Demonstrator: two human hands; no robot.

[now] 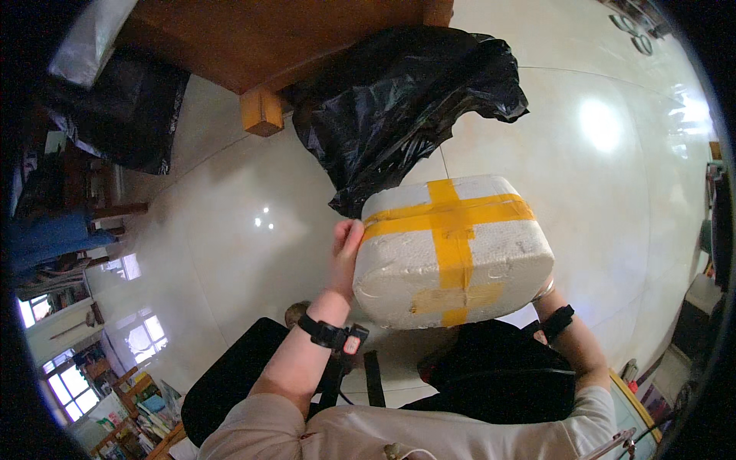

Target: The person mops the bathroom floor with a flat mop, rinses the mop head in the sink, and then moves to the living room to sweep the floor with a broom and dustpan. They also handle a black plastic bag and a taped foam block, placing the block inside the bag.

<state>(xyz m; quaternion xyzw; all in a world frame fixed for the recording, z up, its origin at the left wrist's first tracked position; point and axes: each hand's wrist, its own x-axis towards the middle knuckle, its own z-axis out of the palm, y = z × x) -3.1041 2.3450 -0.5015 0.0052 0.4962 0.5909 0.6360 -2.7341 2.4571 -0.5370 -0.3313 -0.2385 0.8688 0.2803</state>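
A white polystyrene foam box (402,253), wrapped crosswise with yellow adhesive tape (451,241), is tilted in front of my knees. My left hand (347,244) grips its left side, fingers at the end of the tape band. On the right, my right hand (546,287) reaches to the lower right corner of the box; most of it is hidden behind the foam. Just beyond the box, a crumpled black plastic bag (397,103) spreads over the floor. Whether the bag touches the box's far edge, I cannot tell.
A wooden piece of furniture (230,34) with a square leg (261,112) stands beyond the bag. Another black plastic bag (126,115) is at far left. Glossy tiles (230,230) cover the floor. Shelves with books (149,408) stand at lower left.
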